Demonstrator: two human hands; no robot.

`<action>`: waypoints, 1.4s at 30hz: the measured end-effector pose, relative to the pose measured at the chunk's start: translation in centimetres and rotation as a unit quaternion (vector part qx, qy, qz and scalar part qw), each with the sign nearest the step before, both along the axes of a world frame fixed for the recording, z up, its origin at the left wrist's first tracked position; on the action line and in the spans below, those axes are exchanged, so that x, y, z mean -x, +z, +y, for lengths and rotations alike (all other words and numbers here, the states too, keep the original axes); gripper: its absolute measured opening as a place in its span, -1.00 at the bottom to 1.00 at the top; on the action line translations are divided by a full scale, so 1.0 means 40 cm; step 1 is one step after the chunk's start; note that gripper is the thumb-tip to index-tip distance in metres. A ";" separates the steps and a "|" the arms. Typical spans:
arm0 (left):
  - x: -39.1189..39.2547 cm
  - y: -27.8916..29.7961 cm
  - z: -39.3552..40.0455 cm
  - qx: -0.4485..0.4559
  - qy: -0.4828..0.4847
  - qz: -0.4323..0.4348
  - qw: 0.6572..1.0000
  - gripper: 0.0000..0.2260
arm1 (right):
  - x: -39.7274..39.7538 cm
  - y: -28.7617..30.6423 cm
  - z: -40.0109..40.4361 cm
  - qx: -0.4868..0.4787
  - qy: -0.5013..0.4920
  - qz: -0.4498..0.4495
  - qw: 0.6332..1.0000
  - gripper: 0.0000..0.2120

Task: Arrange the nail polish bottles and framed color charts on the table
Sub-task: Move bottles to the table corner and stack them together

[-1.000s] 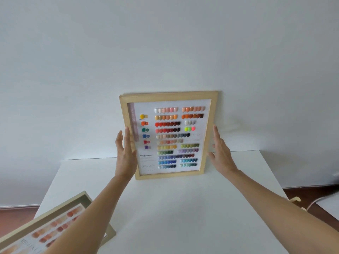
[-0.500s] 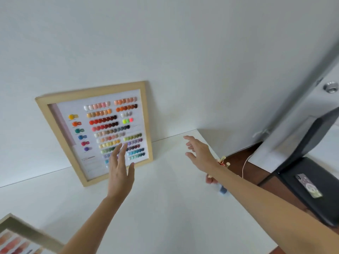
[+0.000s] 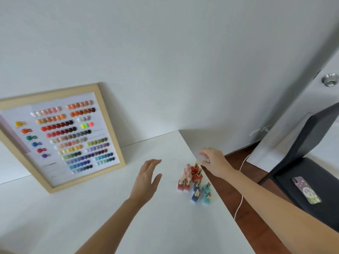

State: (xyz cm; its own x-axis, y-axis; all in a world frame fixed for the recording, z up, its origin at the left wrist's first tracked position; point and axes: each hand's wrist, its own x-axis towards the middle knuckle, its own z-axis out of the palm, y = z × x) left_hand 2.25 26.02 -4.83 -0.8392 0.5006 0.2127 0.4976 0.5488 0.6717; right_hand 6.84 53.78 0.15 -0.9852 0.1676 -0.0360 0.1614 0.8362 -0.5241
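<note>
One framed color chart (image 3: 60,136) already leans on the wall at left of frame, nail polish bottles (image 3: 195,182) still clustered at the surface (image 3: 91,217) right edge, right hand (image 3: 213,162) loosely curled above them, left hand (image 3: 146,180) open, empty.

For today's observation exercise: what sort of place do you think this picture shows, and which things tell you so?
Probably a nail salon corner or a home manicure desk. A framed color chart of polish shades leans on the wall, small nail polish bottles cluster on the white table, and a black chair stands alongside.
</note>
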 end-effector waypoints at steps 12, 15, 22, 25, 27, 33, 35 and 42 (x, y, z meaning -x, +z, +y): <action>0.058 -0.004 0.266 0.084 -0.079 -0.125 0.985 -0.82 | 0.037 -0.106 0.087 0.061 0.073 -0.147 0.985 -0.32; 0.078 -0.027 0.290 0.118 -0.110 -0.142 0.977 -0.83 | 0.045 -0.144 0.088 0.077 0.080 -0.150 0.982 -0.30; 0.100 -0.054 0.326 0.157 -0.156 -0.134 0.966 -0.88 | 0.049 -0.181 0.081 0.087 0.053 -0.102 0.990 -0.51; 0.104 -0.057 0.333 0.166 -0.158 -0.129 0.965 -0.89 | 0.047 -0.192 0.076 0.083 0.046 -0.089 0.991 -0.61; 0.105 -0.059 0.336 0.167 -0.156 -0.126 0.965 -0.87 | 0.047 -0.199 0.074 0.080 0.042 -0.083 0.992 -0.64; 0.103 -0.062 0.343 0.174 -0.147 -0.104 0.968 -0.83 | 0.048 -0.209 0.068 0.068 0.036 -0.057 0.995 -0.70; 0.104 -0.065 0.341 0.171 -0.140 -0.103 0.970 -0.81 | 0.048 -0.213 0.066 0.066 0.036 -0.047 0.996 -0.73; 0.124 -0.067 0.317 0.162 -0.126 -0.100 0.974 -0.80 | 0.067 -0.220 0.057 0.053 0.033 -0.038 0.997 -0.72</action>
State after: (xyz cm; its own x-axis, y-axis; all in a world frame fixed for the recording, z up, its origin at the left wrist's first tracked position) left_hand -2.71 38.69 -7.51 -0.6900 0.7093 -0.1445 0.5209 0.6252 0.5812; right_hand 4.17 56.08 -8.65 -0.9877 0.0944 -0.1245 0.1507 0.7867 -0.5987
